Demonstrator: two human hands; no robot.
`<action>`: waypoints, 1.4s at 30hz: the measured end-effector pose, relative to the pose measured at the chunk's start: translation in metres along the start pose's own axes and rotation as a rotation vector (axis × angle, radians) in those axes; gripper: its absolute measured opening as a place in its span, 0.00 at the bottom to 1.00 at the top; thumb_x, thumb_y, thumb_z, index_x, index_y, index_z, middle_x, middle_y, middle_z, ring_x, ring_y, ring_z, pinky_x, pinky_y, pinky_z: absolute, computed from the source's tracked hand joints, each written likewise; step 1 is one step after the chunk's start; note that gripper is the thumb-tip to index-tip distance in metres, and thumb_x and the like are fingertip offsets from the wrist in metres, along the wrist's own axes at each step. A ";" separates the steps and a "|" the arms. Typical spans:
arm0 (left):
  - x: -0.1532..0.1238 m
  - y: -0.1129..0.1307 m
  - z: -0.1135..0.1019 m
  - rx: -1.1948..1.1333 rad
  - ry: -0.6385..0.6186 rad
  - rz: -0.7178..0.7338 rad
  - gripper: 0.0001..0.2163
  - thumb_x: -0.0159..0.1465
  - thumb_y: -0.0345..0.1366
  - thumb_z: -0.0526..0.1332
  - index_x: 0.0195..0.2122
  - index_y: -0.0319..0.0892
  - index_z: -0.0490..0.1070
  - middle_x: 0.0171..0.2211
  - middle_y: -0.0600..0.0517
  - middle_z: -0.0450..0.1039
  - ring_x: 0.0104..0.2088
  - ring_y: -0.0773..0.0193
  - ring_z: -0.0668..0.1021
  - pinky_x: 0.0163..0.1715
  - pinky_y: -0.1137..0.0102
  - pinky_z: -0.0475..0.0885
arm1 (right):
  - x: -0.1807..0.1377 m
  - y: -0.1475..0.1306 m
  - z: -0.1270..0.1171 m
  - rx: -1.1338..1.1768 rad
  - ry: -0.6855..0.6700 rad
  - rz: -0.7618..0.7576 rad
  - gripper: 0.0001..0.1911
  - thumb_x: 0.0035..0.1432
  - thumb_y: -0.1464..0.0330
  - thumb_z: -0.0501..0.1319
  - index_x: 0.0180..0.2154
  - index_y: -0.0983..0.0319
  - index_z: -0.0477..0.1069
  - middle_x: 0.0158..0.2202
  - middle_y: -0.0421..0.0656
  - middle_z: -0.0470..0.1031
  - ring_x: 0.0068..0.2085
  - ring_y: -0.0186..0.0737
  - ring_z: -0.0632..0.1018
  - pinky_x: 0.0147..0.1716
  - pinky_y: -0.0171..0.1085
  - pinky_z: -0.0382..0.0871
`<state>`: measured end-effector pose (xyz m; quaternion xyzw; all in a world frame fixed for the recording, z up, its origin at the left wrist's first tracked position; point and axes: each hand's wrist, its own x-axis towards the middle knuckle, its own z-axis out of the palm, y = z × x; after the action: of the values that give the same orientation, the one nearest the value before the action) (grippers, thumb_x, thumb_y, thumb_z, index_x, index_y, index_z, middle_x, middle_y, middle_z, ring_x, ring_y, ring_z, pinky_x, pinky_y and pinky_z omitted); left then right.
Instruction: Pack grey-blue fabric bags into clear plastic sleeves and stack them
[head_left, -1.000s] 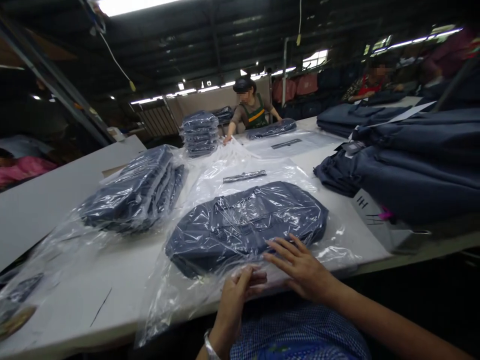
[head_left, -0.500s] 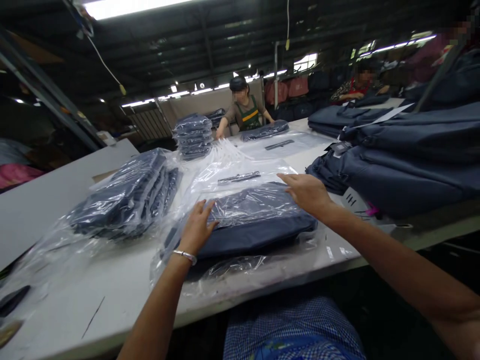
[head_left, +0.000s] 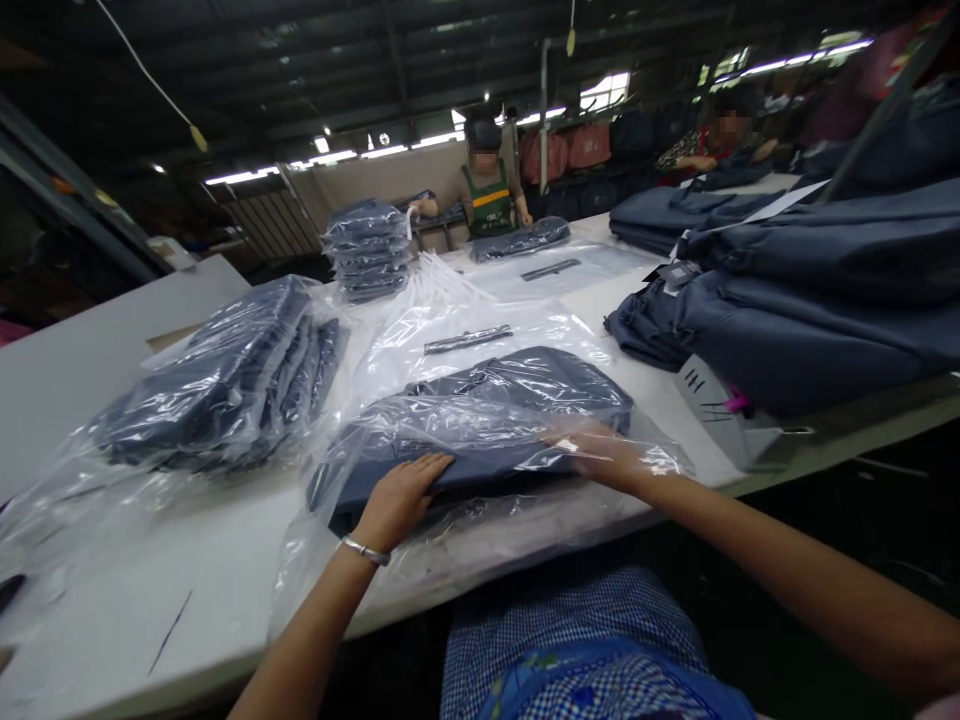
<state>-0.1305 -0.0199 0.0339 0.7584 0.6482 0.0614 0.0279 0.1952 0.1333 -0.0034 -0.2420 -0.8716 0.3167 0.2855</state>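
Observation:
A folded dark-blue fabric bag (head_left: pixel 480 465) lies in front of me, partly inside a clear plastic bag (head_left: pixel 450 415). My left hand (head_left: pixel 401 500) rests on its near left side, fingers stretched out and flat on the fabric. A silver bangle circles that wrist. On the right, my right hand (head_left: pixel 600 455) reaches under the loose plastic film, fingers extended towards the fabric; film and motion blur soften their outline. Beyond the bag, flat clear plastic bags (head_left: pixel 465 325) with a dark printed strip lie stacked, their white ends bunched at the back.
Plastic-wrapped dark-blue bags (head_left: pixel 217 380) are piled at left, with another wrapped stack (head_left: pixel 367 250) farther back. Unwrapped dark-blue bags (head_left: pixel 817 320) heap up at right beside a marked white card (head_left: pixel 709 400). A co-worker (head_left: pixel 487 190) stands across the white table (head_left: pixel 112 590).
Both hands have come down and nearer to me, drawing the plastic over the bag's near part. My right hand has passed under the film. The co-worker's arm has moved towards the back stack.

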 end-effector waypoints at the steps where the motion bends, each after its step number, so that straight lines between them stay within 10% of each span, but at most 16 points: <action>1: 0.001 -0.001 0.001 0.001 0.025 -0.023 0.25 0.61 0.28 0.56 0.60 0.50 0.65 0.57 0.49 0.70 0.56 0.56 0.74 0.57 0.60 0.69 | -0.002 -0.001 0.000 -0.033 0.007 -0.038 0.25 0.55 0.79 0.56 0.53 0.56 0.73 0.56 0.42 0.72 0.59 0.47 0.70 0.65 0.52 0.51; 6: 0.002 -0.010 0.004 -0.068 0.108 0.030 0.18 0.66 0.36 0.53 0.56 0.47 0.69 0.55 0.50 0.73 0.53 0.55 0.76 0.54 0.59 0.72 | -0.029 -0.027 0.040 -0.313 -0.048 -0.399 0.22 0.64 0.72 0.56 0.59 0.59 0.67 0.57 0.45 0.72 0.58 0.43 0.71 0.61 0.47 0.62; 12: -0.013 0.017 0.013 -0.032 0.154 0.182 0.25 0.66 0.48 0.56 0.63 0.48 0.59 0.64 0.49 0.62 0.64 0.54 0.63 0.65 0.52 0.58 | -0.050 -0.028 0.080 -0.574 -0.156 -0.230 0.18 0.59 0.70 0.62 0.52 0.63 0.72 0.46 0.50 0.78 0.44 0.47 0.78 0.46 0.44 0.74; 18: -0.053 0.057 0.042 0.203 0.128 0.257 0.32 0.63 0.53 0.57 0.66 0.50 0.53 0.68 0.46 0.51 0.66 0.48 0.58 0.64 0.47 0.56 | -0.075 -0.014 0.074 -0.532 0.035 -0.466 0.13 0.63 0.75 0.55 0.45 0.61 0.75 0.43 0.45 0.80 0.43 0.41 0.79 0.45 0.41 0.74; 24: -0.075 0.071 0.073 0.025 0.168 0.250 0.23 0.66 0.44 0.57 0.61 0.45 0.62 0.55 0.48 0.73 0.54 0.60 0.75 0.51 0.66 0.75 | -0.095 -0.022 0.067 -0.465 0.064 -0.419 0.19 0.62 0.79 0.52 0.48 0.61 0.74 0.41 0.44 0.80 0.41 0.39 0.79 0.44 0.40 0.73; 28: -0.051 0.081 0.062 0.104 0.364 0.262 0.20 0.67 0.32 0.57 0.60 0.46 0.64 0.57 0.49 0.71 0.56 0.60 0.73 0.54 0.65 0.73 | -0.097 -0.029 0.072 -0.449 0.064 -0.395 0.16 0.65 0.75 0.52 0.46 0.60 0.75 0.43 0.43 0.80 0.43 0.40 0.79 0.44 0.41 0.73; 33: 0.002 0.074 0.053 0.271 0.279 0.282 0.21 0.67 0.27 0.54 0.61 0.49 0.63 0.68 0.46 0.51 0.66 0.52 0.61 0.61 0.52 0.65 | -0.103 -0.034 0.075 -0.413 0.100 -0.358 0.15 0.65 0.75 0.53 0.47 0.60 0.76 0.44 0.43 0.80 0.44 0.40 0.79 0.42 0.40 0.74; 42: 0.020 0.055 0.091 0.211 0.355 0.311 0.13 0.67 0.31 0.55 0.50 0.45 0.73 0.65 0.47 0.58 0.64 0.52 0.64 0.59 0.51 0.66 | -0.132 -0.028 0.087 -0.323 0.152 -0.353 0.18 0.63 0.78 0.51 0.49 0.63 0.74 0.45 0.44 0.80 0.46 0.39 0.80 0.43 0.40 0.77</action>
<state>-0.0622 -0.0051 -0.0482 0.8250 0.5214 0.1294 -0.1753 0.2272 -0.0016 -0.0850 -0.1515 -0.9156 0.0995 0.3590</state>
